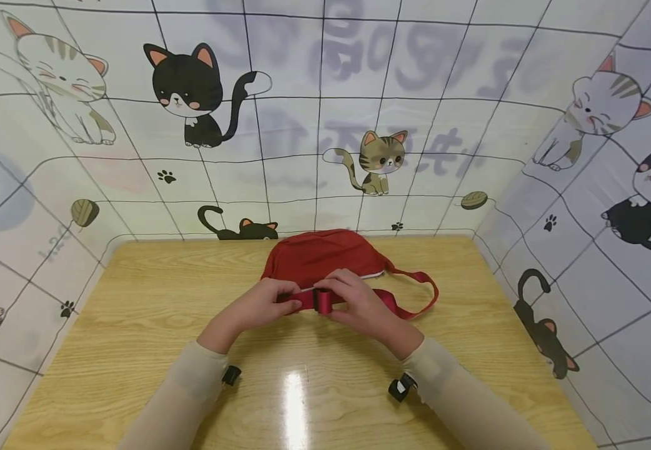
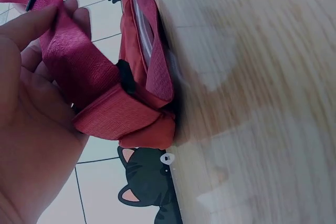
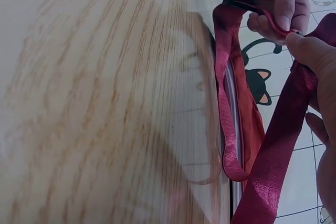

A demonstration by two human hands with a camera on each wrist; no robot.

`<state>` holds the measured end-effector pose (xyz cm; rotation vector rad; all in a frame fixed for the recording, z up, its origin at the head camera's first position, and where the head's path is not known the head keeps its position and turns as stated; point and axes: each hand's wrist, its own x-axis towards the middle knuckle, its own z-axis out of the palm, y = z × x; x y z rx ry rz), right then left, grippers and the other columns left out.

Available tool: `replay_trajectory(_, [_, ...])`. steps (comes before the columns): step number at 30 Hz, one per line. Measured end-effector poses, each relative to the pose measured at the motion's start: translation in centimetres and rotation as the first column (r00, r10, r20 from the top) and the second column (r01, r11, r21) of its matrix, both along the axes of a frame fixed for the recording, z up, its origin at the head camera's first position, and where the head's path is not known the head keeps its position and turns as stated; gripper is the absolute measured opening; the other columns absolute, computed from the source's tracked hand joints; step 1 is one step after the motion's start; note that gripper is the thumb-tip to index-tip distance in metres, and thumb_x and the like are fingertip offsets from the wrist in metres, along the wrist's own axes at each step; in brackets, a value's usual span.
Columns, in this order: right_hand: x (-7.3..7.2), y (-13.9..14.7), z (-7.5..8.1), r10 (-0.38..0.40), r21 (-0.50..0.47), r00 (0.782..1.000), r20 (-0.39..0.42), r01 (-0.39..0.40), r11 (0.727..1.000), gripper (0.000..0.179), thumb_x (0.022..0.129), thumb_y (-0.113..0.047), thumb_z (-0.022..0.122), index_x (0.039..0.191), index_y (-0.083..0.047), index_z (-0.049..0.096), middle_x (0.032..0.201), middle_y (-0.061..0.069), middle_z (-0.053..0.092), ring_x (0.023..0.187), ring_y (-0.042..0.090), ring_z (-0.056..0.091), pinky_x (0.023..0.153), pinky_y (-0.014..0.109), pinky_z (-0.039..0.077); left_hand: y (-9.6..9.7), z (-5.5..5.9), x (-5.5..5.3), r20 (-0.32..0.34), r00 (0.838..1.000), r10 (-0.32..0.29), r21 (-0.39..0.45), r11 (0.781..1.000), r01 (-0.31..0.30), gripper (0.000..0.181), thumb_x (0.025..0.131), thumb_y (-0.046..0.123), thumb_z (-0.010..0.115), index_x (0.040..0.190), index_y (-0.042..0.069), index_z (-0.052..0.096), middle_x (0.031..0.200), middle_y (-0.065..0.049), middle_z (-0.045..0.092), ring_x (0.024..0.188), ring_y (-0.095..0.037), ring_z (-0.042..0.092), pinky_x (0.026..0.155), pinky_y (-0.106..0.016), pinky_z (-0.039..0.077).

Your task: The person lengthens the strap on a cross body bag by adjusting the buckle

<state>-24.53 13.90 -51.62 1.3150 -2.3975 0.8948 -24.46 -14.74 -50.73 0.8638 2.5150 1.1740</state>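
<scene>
A red waist bag (image 1: 322, 256) lies at the back of the wooden table, its strap (image 1: 415, 278) looping out to the right. In front of the bag, my left hand (image 1: 266, 304) pinches the strap between thumb and fingers. Close beside it, my right hand (image 1: 356, 303) holds the strap near a black slider buckle (image 1: 317, 300), where the webbing forms a small loop. The left wrist view shows the strap (image 2: 79, 61) crossing the left palm. In the right wrist view, the right thumb (image 3: 310, 48) presses on the strap, and a length of webbing hangs below.
The light wooden table (image 1: 151, 350) reaches back to a white wall covering (image 1: 292, 125) with grid lines and cartoon cats. Similar covering rises on both sides. Black wrist-camera mounts (image 1: 400, 387) show near both cuffs.
</scene>
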Motion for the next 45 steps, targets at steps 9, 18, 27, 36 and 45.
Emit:
replay_trajectory(9, [0.0,-0.2,0.1,0.001,-0.016,1.0,0.022,-0.001,1.0,0.06,0.084,-0.012,0.099,0.137,-0.014,0.071,0.129,-0.002,0.066,0.122,0.016,0.06,0.104,0.035,0.055,0.4,0.4,-0.1,-0.025,1.0,-0.011,0.024,1.0,0.011,0.01,0.108,0.017,0.074,0.099,0.021,0.077,0.081,0.011,0.066,0.076,-0.011,0.06,0.07,-0.03,0.051])
replay_trajectory(18, [0.0,-0.6,0.1,-0.006,-0.008,1.0,0.024,0.006,1.0,0.059,0.085,-0.013,0.099,0.136,-0.013,0.071,0.13,0.0,0.065,0.124,0.017,0.06,0.104,0.034,0.057,1.1,0.8,0.0,-0.036,0.999,-0.033,0.03,0.999,0.034,0.01,0.108,0.017,0.074,0.1,0.023,0.076,0.084,0.011,0.068,0.078,-0.011,0.061,0.072,-0.03,0.052])
replay_trajectory(27, [0.0,-0.8,-0.1,-0.012,-0.007,1.0,0.015,0.012,1.0,0.058,0.085,-0.013,0.099,0.136,-0.014,0.07,0.13,-0.001,0.065,0.123,0.017,0.06,0.102,0.035,0.058,1.4,0.8,-0.1,-0.054,0.998,-0.039,0.022,0.999,0.04,0.01,0.108,0.015,0.075,0.099,0.02,0.075,0.084,0.012,0.067,0.079,-0.01,0.06,0.072,-0.03,0.051])
replay_trajectory(36, [-0.3,-1.1,-0.3,0.015,-0.028,1.0,-0.023,-0.016,0.999,0.055,0.085,-0.013,0.099,0.133,-0.012,0.072,0.126,0.002,0.067,0.119,0.02,0.063,0.101,0.036,0.059,1.4,0.6,-0.2,-0.037,0.999,-0.036,0.023,0.999,0.036,0.013,0.108,0.014,0.074,0.097,0.022,0.074,0.08,0.012,0.065,0.075,-0.008,0.058,0.069,-0.029,0.049])
replay_trajectory(45, [0.0,-1.0,-0.2,-0.005,-0.014,1.0,-0.011,0.005,1.0,0.059,0.084,-0.012,0.1,0.135,-0.012,0.071,0.128,0.002,0.066,0.122,0.02,0.062,0.102,0.038,0.059,0.7,0.5,0.0,0.005,1.0,0.005,0.032,0.999,-0.005,0.008,0.108,0.019,0.075,0.107,0.027,0.078,0.095,0.012,0.073,0.088,-0.014,0.065,0.08,-0.034,0.056])
